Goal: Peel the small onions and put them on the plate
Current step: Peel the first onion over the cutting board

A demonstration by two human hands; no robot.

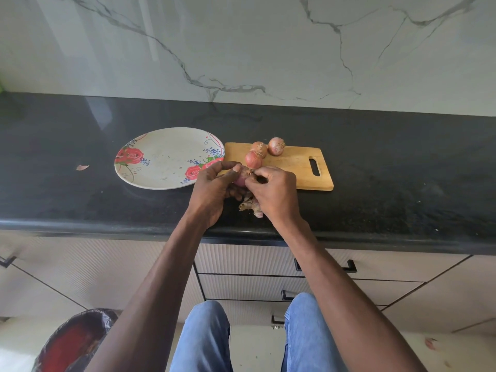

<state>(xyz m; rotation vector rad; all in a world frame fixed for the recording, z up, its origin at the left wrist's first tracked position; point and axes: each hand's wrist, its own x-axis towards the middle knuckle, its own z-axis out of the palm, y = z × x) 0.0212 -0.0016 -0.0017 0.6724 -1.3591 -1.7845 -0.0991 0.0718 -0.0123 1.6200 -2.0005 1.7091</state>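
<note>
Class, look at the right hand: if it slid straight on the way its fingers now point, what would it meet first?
The right hand points up and left, and its fingertips already pinch skin on the onion held in the left hand. That onion comes first, then probably the left hand's fingers; depth is unclear.

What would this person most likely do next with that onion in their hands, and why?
Probably keep pulling skin off. The left hand holds the onion, the right hand pinches at its top, skin is still on it, peels lie below, and the plate holds no onions.
</note>
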